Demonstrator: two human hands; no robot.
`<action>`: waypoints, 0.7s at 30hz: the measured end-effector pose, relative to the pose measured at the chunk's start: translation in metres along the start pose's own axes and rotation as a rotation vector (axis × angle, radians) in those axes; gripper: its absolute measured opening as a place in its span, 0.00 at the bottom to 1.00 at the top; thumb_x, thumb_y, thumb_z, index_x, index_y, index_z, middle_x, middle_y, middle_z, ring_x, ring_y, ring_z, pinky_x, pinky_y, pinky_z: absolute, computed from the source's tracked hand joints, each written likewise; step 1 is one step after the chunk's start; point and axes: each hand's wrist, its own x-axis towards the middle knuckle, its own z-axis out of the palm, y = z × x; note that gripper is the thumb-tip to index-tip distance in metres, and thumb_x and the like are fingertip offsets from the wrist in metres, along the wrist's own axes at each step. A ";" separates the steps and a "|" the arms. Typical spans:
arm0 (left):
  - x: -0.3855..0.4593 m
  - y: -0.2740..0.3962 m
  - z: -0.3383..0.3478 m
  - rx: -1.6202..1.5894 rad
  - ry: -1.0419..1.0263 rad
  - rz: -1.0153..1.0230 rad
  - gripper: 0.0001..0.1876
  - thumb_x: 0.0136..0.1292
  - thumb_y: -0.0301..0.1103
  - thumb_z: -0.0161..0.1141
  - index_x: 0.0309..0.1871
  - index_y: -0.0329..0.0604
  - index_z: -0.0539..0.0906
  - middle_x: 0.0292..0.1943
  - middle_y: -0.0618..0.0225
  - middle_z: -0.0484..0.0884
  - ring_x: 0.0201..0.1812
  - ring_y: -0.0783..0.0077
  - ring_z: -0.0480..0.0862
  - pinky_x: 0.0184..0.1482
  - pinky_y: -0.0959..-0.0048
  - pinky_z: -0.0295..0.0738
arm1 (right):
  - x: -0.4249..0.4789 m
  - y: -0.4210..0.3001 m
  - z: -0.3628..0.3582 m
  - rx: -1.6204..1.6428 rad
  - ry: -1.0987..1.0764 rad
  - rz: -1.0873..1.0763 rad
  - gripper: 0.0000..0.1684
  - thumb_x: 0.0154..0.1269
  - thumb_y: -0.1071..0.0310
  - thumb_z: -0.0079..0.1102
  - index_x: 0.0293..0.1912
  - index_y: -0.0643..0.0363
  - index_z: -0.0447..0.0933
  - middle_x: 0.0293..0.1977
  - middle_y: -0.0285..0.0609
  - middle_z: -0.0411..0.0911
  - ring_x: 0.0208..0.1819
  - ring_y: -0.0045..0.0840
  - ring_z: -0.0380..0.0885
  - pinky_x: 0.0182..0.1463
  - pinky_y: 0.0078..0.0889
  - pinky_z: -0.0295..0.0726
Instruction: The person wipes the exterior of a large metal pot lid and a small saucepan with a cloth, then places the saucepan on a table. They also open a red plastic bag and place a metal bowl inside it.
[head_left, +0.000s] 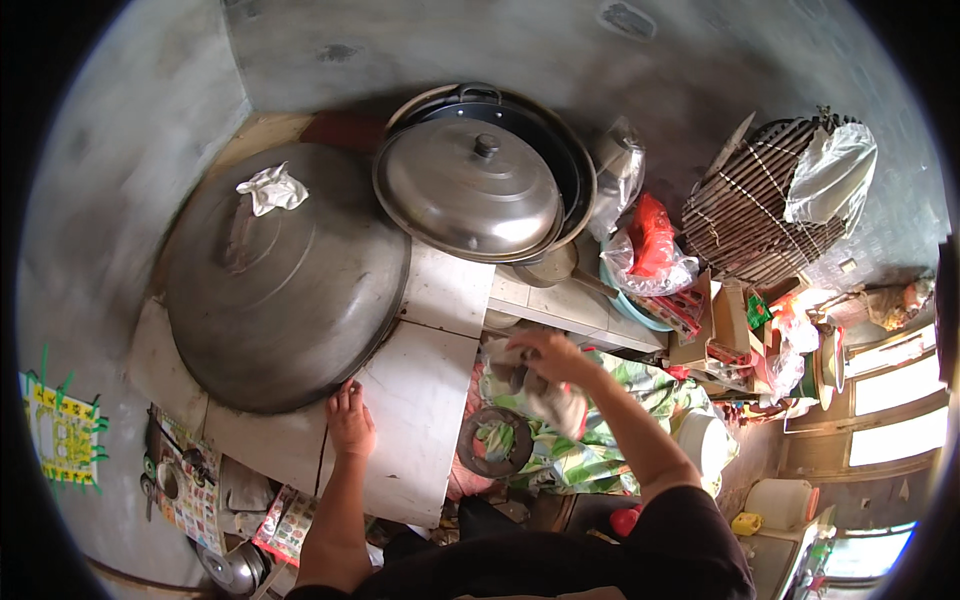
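My left hand rests on the white tiled stove top, its fingertips at the rim of a large grey metal wok lid. A crumpled white cloth lies by the lid's handle. Off the right edge of the tiles, my right hand grips a blurred greyish cloth that hangs down over a green and white patterned sheet. Behind the tiles, a steel domed lid sits tilted on a large dark pan.
A metal ladle lies near a blue basin with plastic bags. A slatted rack leans at the wall, above cardboard boxes. A dark ring and a white bucket are at the right. Pots stand lower left.
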 end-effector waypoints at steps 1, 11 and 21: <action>-0.001 0.000 -0.001 -0.006 0.001 0.010 0.24 0.59 0.28 0.61 0.60 0.44 0.75 0.67 0.64 0.71 0.60 0.55 0.71 0.68 0.57 0.63 | -0.005 0.002 0.020 0.024 0.121 -0.157 0.26 0.53 0.80 0.61 0.54 0.54 0.78 0.54 0.46 0.79 0.58 0.39 0.77 0.63 0.36 0.75; 0.001 0.001 -0.006 -0.065 0.031 0.013 0.21 0.58 0.27 0.60 0.58 0.43 0.78 0.66 0.64 0.72 0.61 0.56 0.72 0.68 0.56 0.64 | 0.057 -0.159 -0.068 0.296 0.435 -0.033 0.23 0.64 0.78 0.50 0.59 0.57 0.73 0.45 0.51 0.81 0.41 0.39 0.85 0.44 0.37 0.85; 0.004 -0.002 0.004 -0.101 0.164 0.058 0.23 0.56 0.39 0.63 0.55 0.42 0.78 0.59 0.59 0.76 0.56 0.56 0.75 0.64 0.54 0.67 | 0.025 -0.129 0.078 0.522 0.192 -0.163 0.27 0.62 0.79 0.60 0.62 0.60 0.72 0.56 0.43 0.76 0.60 0.28 0.73 0.64 0.29 0.71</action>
